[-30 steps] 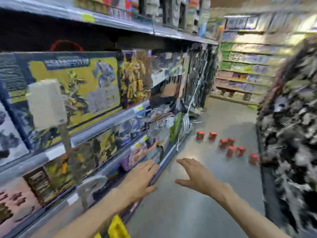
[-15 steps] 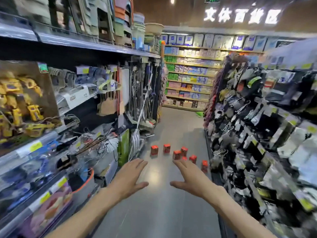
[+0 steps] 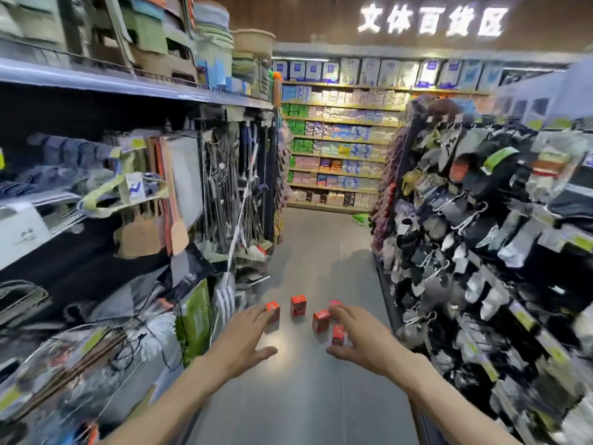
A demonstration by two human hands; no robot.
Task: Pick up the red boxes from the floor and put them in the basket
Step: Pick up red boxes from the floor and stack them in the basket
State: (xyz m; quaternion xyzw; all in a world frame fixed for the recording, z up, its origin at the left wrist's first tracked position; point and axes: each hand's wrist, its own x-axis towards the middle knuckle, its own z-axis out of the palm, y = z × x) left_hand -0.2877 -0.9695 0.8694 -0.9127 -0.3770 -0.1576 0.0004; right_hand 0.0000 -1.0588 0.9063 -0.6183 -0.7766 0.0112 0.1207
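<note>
Two bare hands reach forward over the aisle floor (image 3: 298, 396), palms down, fingers spread and straight, holding nothing: left hand (image 3: 244, 343), right hand (image 3: 362, 337). Red boxes (image 3: 298, 305) stand on the floor just past the fingertips, partly hidden by them. Overhead, a lit sign (image 3: 433, 20) reads 文体百货区.

I see a smooth grey floor (image 3: 308, 396) with a dull sheen, small red boxes (image 3: 298, 305) of glossy card, and metal shelf edges (image 3: 96, 81) on the left.
</note>
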